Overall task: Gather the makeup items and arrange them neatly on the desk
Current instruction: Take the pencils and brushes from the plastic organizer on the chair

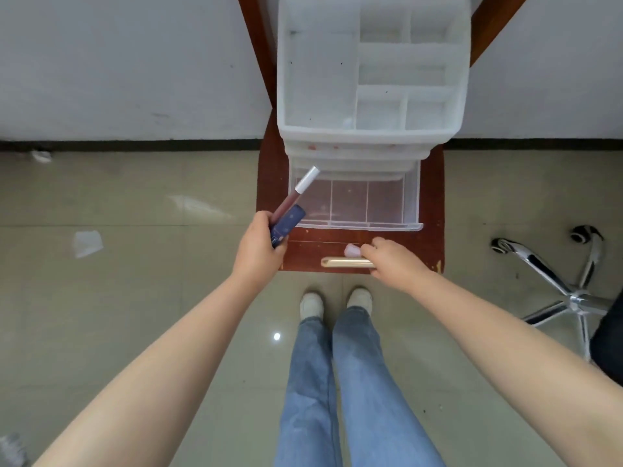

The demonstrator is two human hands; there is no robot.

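My left hand (257,251) grips two makeup items together: a lip gloss tube (296,193) with a silver cap pointing up and right, and a dark blue tube (287,224). Over the front of the small reddish-brown desk (433,203), my right hand (391,259) holds the right end of a slim gold tube (345,262) that lies near the desk's front edge. A small pale pink item (352,250) sits just left of that hand's fingers.
A translucent plastic organizer (371,72) with several top compartments stands on the desk; its bottom drawer (357,203) is pulled open towards me. A chrome chair base (559,284) stands at the right. My legs and shoes are below the desk edge, on a tiled floor.
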